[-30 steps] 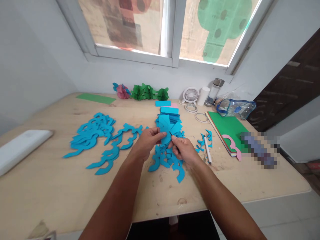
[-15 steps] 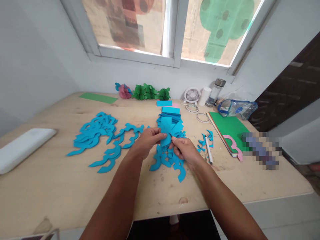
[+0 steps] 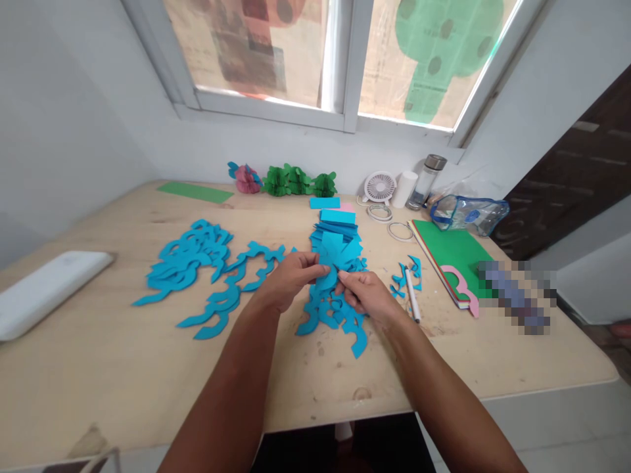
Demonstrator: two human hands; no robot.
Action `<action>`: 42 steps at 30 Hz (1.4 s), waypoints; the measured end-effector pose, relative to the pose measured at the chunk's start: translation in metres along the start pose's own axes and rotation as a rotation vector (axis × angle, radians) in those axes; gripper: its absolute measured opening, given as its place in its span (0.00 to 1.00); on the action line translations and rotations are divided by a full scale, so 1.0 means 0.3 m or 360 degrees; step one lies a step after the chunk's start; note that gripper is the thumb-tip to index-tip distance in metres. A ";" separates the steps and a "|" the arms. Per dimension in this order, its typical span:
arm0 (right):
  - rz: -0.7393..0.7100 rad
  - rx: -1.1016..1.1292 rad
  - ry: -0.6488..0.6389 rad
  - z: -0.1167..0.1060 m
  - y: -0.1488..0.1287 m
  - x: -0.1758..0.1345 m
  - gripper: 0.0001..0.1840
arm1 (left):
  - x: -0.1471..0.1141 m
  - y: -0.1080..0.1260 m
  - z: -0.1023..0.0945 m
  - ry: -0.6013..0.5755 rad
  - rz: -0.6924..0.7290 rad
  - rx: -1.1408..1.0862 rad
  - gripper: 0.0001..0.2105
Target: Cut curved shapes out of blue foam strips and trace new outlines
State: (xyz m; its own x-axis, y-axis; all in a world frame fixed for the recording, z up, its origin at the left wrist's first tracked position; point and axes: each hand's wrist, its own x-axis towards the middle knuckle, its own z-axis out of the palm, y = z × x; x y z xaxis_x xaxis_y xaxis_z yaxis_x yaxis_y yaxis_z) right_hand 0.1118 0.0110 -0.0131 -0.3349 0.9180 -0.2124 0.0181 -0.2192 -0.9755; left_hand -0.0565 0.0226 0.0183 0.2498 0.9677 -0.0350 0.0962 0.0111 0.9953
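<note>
My left hand (image 3: 294, 276) is closed, thumb and fingers pinching a blue paper piece (image 3: 329, 279) with a rounded lower edge, held up above the table. My right hand (image 3: 363, 290) is closed at the right edge of that paper, fingers curled together. Whatever lies inside the right fingers is mostly hidden and I cannot make it out. Under and below the hands lie curved blue paper cutouts (image 3: 357, 338). Just beyond them is a stack of folded blue paper strips (image 3: 338, 217).
Blue wavy cutouts (image 3: 190, 259) are heaped at the left, near a white case (image 3: 54, 289). On the right are blue scraps (image 3: 415, 266), a white marker (image 3: 412, 295), green sheets (image 3: 451, 253) and tape rolls (image 3: 400, 231). A small fan (image 3: 379, 188) and a bottle (image 3: 426, 180) stand behind.
The held blue paper has tilted and shifted slightly right between my fingers. Both hands stay almost where they were; the cutouts on the table look unchanged.
</note>
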 end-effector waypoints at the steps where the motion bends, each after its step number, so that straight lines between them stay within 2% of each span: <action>1: -0.0006 0.0006 -0.0003 0.000 0.000 0.000 0.25 | 0.000 0.002 0.000 -0.0003 0.0000 -0.0001 0.11; 11: -0.0034 -0.0042 -0.0013 0.000 -0.008 -0.006 0.25 | -0.008 0.004 -0.001 -0.0002 0.0001 -0.0010 0.09; 22: -0.0080 -0.0168 -0.0038 -0.017 -0.016 -0.009 0.23 | -0.004 0.004 -0.009 -0.0037 0.0000 0.0022 0.13; 30: -0.0078 -0.0224 -0.0105 -0.031 -0.010 -0.011 0.22 | -0.008 -0.001 -0.016 -0.0071 0.0022 0.0059 0.12; 35: -0.0129 -0.0272 -0.0070 -0.031 -0.017 -0.015 0.22 | -0.006 -0.004 -0.017 -0.0097 0.0011 0.0048 0.12; 42: -0.0165 -0.0275 0.0030 -0.034 0.003 0.002 0.23 | 0.002 -0.020 -0.011 -0.0001 -0.0104 -0.0178 0.12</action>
State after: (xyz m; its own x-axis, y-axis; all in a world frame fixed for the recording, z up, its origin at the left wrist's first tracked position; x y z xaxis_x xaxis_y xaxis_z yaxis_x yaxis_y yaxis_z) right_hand 0.1212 0.0148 -0.0148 -0.3258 0.9390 -0.1097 0.1464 -0.0645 -0.9871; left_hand -0.0601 0.0239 0.0125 0.2470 0.9639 -0.0998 0.0039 0.1020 0.9948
